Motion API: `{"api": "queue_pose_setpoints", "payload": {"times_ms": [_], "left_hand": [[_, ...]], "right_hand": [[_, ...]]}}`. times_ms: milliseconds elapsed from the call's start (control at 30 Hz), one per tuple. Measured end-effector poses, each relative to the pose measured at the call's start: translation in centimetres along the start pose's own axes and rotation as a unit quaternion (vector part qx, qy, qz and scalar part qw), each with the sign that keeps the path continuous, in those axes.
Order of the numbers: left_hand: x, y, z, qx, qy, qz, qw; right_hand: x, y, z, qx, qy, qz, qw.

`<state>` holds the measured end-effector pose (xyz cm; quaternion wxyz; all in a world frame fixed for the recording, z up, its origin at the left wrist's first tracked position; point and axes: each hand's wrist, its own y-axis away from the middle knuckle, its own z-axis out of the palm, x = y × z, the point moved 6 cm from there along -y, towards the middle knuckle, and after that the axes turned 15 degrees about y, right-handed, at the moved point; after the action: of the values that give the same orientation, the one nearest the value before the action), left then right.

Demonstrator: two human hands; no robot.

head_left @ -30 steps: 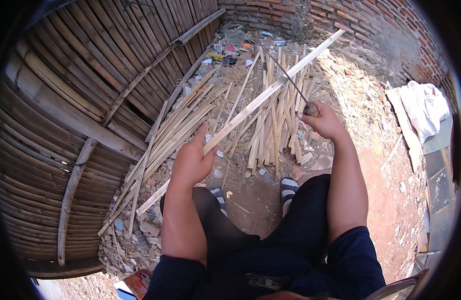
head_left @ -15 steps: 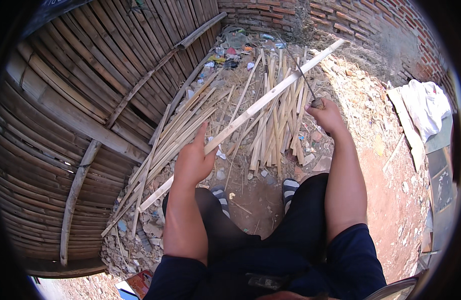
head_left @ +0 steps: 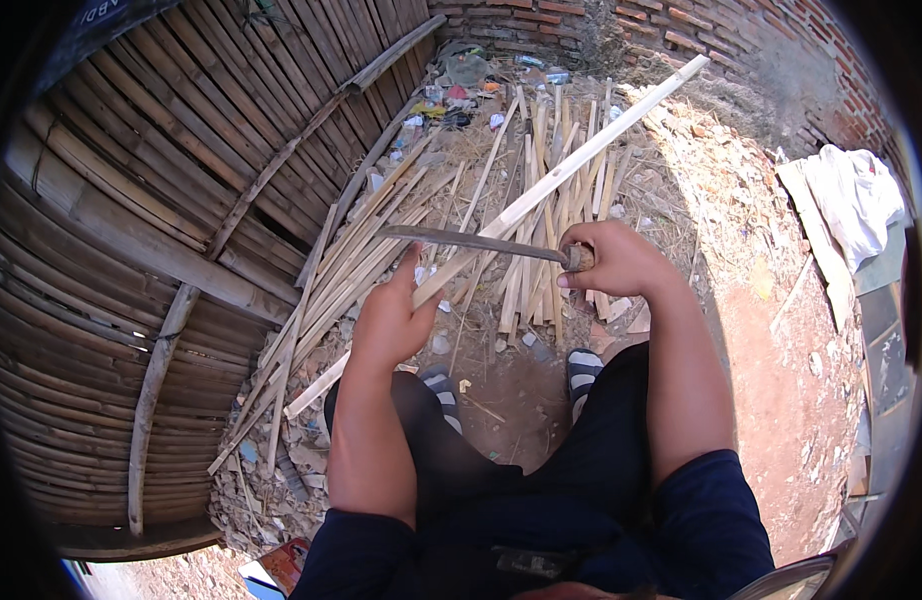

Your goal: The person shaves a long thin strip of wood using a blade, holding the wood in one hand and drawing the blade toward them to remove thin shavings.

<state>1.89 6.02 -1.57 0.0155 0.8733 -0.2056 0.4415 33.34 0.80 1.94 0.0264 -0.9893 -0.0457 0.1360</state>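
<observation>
A long pale wooden strip [head_left: 571, 168] slants from beside my left thigh up to the far right. My left hand [head_left: 389, 318] is closed round its lower part, with the index finger stretched forward along it. In my right hand [head_left: 621, 262] is the wooden handle of a machete [head_left: 471, 240]. Its dark blade lies crosswise over the strip, the tip reaching left to just past my left index finger. Whether the blade touches the strip, I cannot tell.
Beyond my feet lies a pile of thin wooden strips [head_left: 541, 270], with more strips [head_left: 371, 240] along the bamboo wall [head_left: 161, 200] at left. Litter and rubble cover the ground. A brick wall [head_left: 671, 40] closes the far side. White sacking [head_left: 861, 200] rests on boards at right.
The machete has swung from pointing away at the far side to lying across the strip, pointing left. My right hand moved inward, left and slightly down. The strip's far end rose slightly.
</observation>
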Motion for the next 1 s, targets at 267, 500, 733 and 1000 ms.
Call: {"api": "queue_pose_setpoints", "payload": {"times_ms": [267,500,733,1000], "left_hand": [[0.2,-0.3,0.0,-0.004,0.010,-0.007,1.000],[-0.3,-1.3,1.5,-0.061,0.027,-0.044,0.997],[-1.9,-1.0,2.3,-0.104,0.179,-0.024,0.978],[-1.5,-1.2,2.6,-0.106,0.173,-0.030,0.979]], "right_hand": [[10.4,1.0,-1.3,0.089,-0.085,0.260,0.958],[0.4,0.1,1.7,-0.042,0.051,0.001,0.998],[7.6,0.1,0.8,-0.039,-0.146,0.046,0.988],[8.6,0.8,-0.6,0.029,-0.113,0.173,0.978]]}}
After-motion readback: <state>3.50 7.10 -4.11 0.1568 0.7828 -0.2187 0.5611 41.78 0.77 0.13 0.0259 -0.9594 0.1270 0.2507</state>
